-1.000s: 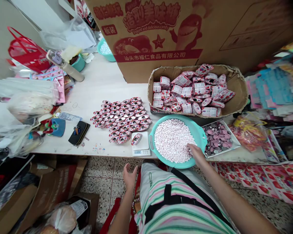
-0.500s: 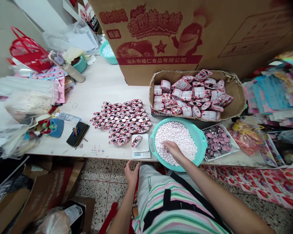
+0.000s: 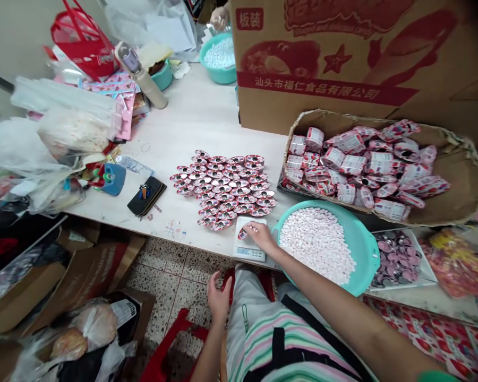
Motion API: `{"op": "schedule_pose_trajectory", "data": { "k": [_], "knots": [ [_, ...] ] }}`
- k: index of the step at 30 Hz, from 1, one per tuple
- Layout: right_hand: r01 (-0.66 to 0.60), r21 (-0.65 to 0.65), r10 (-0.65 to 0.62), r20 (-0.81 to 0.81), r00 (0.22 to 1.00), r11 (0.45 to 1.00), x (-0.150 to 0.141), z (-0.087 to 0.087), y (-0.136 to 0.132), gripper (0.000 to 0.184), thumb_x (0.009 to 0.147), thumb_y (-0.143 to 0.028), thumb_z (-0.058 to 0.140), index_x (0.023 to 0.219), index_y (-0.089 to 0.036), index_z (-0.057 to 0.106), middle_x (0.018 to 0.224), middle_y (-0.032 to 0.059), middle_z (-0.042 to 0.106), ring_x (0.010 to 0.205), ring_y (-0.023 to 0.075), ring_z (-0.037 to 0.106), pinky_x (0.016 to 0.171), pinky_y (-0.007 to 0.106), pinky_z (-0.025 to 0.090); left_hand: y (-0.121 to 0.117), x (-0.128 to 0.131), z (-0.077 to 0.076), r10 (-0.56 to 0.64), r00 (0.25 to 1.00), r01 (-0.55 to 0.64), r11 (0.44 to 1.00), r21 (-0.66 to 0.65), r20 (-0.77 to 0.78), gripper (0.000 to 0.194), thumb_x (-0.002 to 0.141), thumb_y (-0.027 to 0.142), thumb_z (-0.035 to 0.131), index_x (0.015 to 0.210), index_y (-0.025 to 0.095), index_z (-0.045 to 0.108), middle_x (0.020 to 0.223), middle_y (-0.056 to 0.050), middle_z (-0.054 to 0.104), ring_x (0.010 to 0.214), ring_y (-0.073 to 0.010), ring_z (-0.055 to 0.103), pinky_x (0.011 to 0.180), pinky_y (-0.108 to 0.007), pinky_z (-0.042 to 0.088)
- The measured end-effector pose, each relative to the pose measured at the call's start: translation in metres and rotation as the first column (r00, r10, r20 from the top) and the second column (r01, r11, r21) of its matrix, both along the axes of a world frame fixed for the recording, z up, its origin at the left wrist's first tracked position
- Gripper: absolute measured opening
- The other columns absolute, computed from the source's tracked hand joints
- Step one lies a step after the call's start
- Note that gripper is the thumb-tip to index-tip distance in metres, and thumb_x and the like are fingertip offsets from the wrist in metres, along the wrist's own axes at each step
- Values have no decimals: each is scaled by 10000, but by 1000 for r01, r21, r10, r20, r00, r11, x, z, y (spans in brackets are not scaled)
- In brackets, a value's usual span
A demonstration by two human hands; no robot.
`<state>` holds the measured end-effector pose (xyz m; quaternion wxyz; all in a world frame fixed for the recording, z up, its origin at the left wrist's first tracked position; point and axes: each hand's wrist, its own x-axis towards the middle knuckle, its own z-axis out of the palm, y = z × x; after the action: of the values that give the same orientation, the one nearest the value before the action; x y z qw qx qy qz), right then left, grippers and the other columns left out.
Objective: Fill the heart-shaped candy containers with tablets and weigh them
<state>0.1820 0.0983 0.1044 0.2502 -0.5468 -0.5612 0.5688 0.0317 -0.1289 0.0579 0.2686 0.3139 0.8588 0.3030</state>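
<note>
Tabletop, pale, with scale and basin above speckled floor.

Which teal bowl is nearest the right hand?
The front bowl with pinkish pellets, the largest; the white-pellet bowl and small bowl sit farther back.

The person wears a top striped in green, pink, white and pale yellow, crossed by wide black straps, above light grey trousers with a thin green cord loop. A green sleeve edge rings the right arm; left hand and right hand are bare.
</note>
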Motion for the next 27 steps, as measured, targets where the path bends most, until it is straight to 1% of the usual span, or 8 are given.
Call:
{"op": "schedule_pose_trajectory", "data": {
  "k": [4,8,14,18,20,22,25,27],
  "knots": [
    [-90,68,82,111,990,994,-6,-4,1,205,796,-314,519,810,-225,703,832,27,690,772,168,607,704,244,410,-1,-8,1,37,999,-37,999,-10,22,494,677,459,668,1081,195,561,1067,-95,619,1051,-260,559,957,-450,399],
    [-152,112,128,199,972,982,-7,-5,1,166,797,-266,553,842,-230,709,886,41,690,816,176,613,760,258,412,5,-13,4,50,998,-49,999,-9,29,486,671,468,671,1058,195,565,1059,-88,616,1029,-250,561,957,-439,402],
    [-209,109,174,267,948,972,-10,-1,1,156,777,-241,600,891,-243,706,926,55,679,852,197,601,786,275,407,17,-21,6,62,998,-62,998,17,8,508,659,509,662,1043,188,573,1044,-92,617,1014,-255,566,953,-444,409],
    [-210,109,172,286,943,972,-10,-2,1,173,759,-253,619,908,-236,706,869,57,674,797,196,593,765,282,407,19,-24,7,51,999,-51,999,14,-11,524,656,522,660,1046,184,570,1044,-98,621,1015,-261,565,942,-447,410],
    [-175,117,140,262,955,978,-10,-3,0,172,748,-270,627,893,-233,711,842,59,674,784,198,590,765,287,408,19,-24,8,46,999,-46,999,10,-12,528,660,519,659,1054,180,566,1048,-103,621,1012,-264,564,936,-449,410],
    [-102,103,78,219,973,989,-9,-2,0,179,746,-306,623,879,-228,715,832,59,679,774,201,592,764,295,411,21,-22,10,53,999,-53,999,6,1,517,672,511,654,1062,185,565,1062,-102,616,1021,-261,562,934,-443,412],
    [85,2,-85,111,990,996,-1,4,4,262,743,-408,610,870,-205,716,833,56,692,758,195,593,743,296,421,27,-17,15,54,998,-55,998,16,25,491,690,494,648,1069,194,560,1081,-94,609,1037,-246,560,941,-424,413],
    [207,-79,-206,15,978,975,11,13,8,350,736,-484,595,851,-175,714,795,50,686,723,178,579,691,276,419,32,-14,17,48,998,-49,998,29,33,485,695,486,647,1070,193,555,1080,-92,608,1037,-237,562,948,-414,412]
  ]
}}
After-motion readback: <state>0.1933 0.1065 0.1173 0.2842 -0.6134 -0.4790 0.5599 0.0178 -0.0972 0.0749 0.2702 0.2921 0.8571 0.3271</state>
